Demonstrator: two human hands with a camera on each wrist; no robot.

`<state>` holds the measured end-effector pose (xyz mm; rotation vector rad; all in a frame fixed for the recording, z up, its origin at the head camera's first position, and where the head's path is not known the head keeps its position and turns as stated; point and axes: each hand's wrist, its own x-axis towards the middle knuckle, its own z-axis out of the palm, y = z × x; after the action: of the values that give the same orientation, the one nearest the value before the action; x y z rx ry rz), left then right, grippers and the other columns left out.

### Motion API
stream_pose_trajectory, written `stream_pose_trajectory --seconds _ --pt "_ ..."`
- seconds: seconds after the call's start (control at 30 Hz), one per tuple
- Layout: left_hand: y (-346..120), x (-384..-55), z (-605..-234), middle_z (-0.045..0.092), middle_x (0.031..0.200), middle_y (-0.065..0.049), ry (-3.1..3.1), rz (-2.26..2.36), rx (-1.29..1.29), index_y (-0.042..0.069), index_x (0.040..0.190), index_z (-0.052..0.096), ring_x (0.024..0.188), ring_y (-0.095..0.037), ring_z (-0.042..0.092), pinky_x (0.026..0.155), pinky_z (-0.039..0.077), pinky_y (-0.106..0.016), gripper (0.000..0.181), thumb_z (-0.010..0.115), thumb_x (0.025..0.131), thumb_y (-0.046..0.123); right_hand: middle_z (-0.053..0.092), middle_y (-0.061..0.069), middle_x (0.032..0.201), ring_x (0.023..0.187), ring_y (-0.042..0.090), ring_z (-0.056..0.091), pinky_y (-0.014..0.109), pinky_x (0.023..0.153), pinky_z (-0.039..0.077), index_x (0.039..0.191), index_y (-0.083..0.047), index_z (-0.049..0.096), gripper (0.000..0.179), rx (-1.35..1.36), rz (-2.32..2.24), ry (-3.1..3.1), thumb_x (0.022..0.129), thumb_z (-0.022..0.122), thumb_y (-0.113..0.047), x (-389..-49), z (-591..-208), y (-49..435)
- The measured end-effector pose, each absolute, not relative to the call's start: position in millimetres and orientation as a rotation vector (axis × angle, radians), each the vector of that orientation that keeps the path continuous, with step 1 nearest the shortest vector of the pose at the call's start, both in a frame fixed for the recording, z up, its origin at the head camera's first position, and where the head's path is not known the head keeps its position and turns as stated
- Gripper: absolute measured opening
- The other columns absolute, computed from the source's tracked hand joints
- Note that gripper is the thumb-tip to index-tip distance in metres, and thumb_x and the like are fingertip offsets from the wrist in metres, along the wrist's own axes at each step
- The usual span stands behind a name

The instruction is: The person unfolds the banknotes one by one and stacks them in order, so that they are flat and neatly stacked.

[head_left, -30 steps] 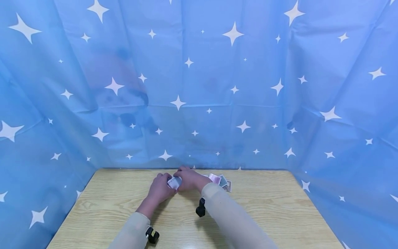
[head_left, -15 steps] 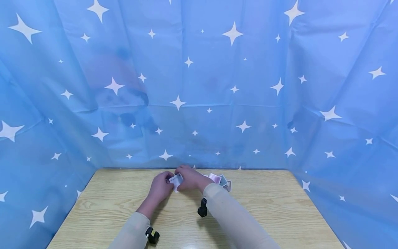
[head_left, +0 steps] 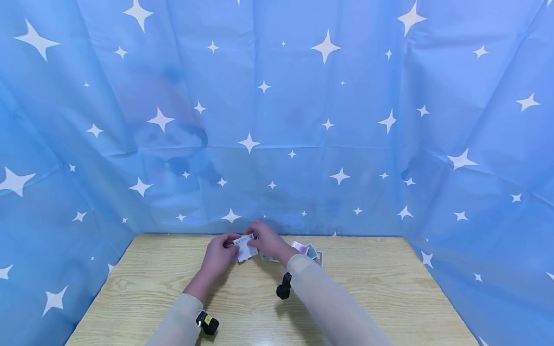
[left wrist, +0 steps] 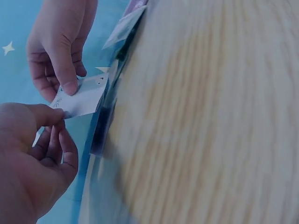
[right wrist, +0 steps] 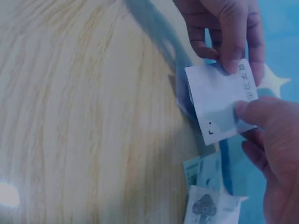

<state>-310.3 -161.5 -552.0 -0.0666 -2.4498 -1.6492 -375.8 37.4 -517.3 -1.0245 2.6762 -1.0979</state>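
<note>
Both hands pinch a small square white card (head_left: 245,250) over the far part of the table, with a line of dark print along one edge and small marks at a corner. My left hand (head_left: 218,257) holds its left side, thumb (left wrist: 50,113) on the printed face. At the opposite side my right hand (head_left: 269,241) pinches it, thumb (right wrist: 250,111) on that same face. Beneath the held card a purplish card (left wrist: 101,133) lies on the table. Near my right hand lie a green card (right wrist: 205,170) and a white card with a dark tree-like picture (right wrist: 204,207).
More cards, a pink one (head_left: 300,247), a grey-green one (head_left: 311,251) and a brown-edged one (head_left: 319,258), lie overlapping right of the hands. The wooden table (head_left: 372,288) ends just beyond at a blue star-patterned curtain (head_left: 294,120).
The white card has been raised and turned, so its printed face shows more fully. Both hands have lifted slightly away, and cards beneath them have come into view.
</note>
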Motion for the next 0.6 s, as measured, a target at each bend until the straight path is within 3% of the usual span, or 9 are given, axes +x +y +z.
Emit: stream_pose_trajectory --seconds 0.3,0.6 --pt "-159.8 -302.1 -537.1 0.074 0.106 -0.009 -2.365 -1.806 -0.13 0.001 0.126 0.078 0.098 -0.02 0.065 0.081 0.055 -0.024 0.028 0.076 0.098 -0.005 0.07 -0.001 0.104 0.093 0.014 0.062 0.035 0.082 0.056 0.125 -0.01 0.078 0.021 -0.917 -1.318 2.565 0.105 0.077 -0.007 -361.3 -500.7 53.2" --pt "-144.6 -287.1 -527.4 0.073 0.1 -0.009 -2.366 -1.921 -0.309 0.003 0.125 0.079 0.093 -0.019 0.064 0.073 0.057 -0.025 0.028 0.077 0.098 -0.004 0.069 -0.001 0.104 0.096 0.017 0.066 0.033 0.078 0.058 0.124 -0.016 0.079 0.02 -0.841 -1.431 2.519 0.105 0.079 -0.013 -332.3 -494.2 86.9"
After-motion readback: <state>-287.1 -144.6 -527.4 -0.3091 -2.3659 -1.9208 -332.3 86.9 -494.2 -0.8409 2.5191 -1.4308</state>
